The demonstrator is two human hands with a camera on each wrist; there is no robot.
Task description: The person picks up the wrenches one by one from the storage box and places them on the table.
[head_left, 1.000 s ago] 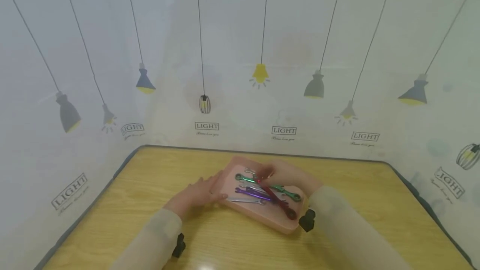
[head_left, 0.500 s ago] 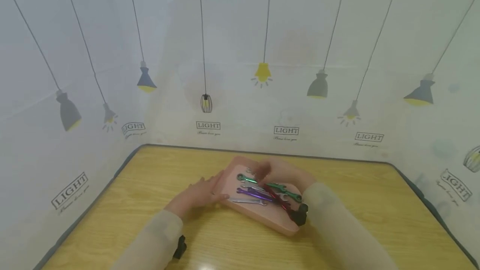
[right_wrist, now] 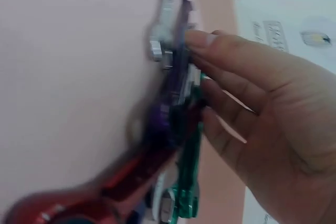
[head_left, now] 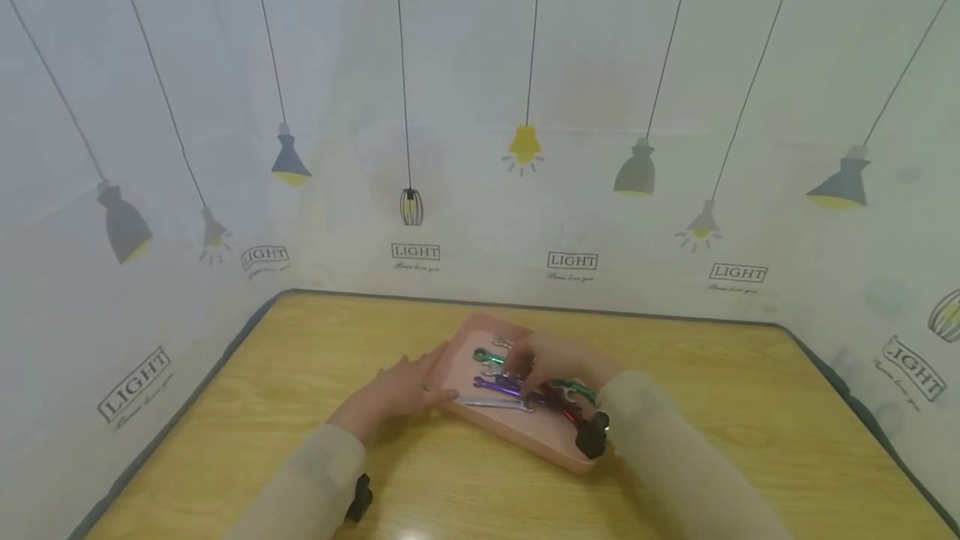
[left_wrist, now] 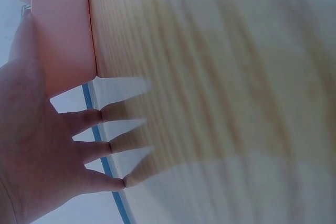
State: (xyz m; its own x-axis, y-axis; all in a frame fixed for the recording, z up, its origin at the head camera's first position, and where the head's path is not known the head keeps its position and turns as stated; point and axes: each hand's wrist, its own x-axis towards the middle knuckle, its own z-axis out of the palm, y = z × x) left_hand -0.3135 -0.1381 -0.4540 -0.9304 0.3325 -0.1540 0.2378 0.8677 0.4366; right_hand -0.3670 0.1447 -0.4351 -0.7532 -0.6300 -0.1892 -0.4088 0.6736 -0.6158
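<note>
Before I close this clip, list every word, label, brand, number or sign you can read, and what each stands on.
"LIGHT": inside printed boxes repeated across the backdrop.
Below the boxes, small script: too small and blurred to read with certainty.
On the wrenches: no marking, brand or number can be read.
On the tray: no lettering shows.

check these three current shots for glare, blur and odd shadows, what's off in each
Head view: hazy and soft, with a small bright glare spot on the table at the bottom edge; left wrist view: glare in the top right corner, finger-shaped dark patches on the wood by the left hand; right wrist view: purple wrench blurred, right hand clearer.
</note>
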